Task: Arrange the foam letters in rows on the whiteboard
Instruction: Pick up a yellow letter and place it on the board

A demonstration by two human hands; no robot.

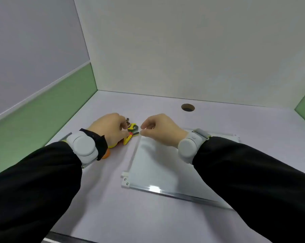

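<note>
So the white rectangular whiteboard with a thin metal frame (153,165) lies flat on the pale lilac tabletop (113,199), and I'll use it as the reference for everything. Its surface has nothing on it.

The little pile of colourful foam letters (130,133) sits on the tabletop just off the whiteboard's far-left corner: yellow, green, red and orange bits all heaped together, too jumbled to read any single letter.

The left hand (109,128) is right on that pile, left of the whiteboard, fingers curled down into the letters. It looks like it's pinching something there, but I can't tell which piece. The right hand (160,128) hovers over the whiteboard's far-left corner, fingers curled with thumb and forefinger close together; whether there's anything between them, I can't tell.

Both wrists have chunky grey bands over black sleeves. Past the whiteboard's far edge there's a round hole in the tabletop (188,107).
</note>
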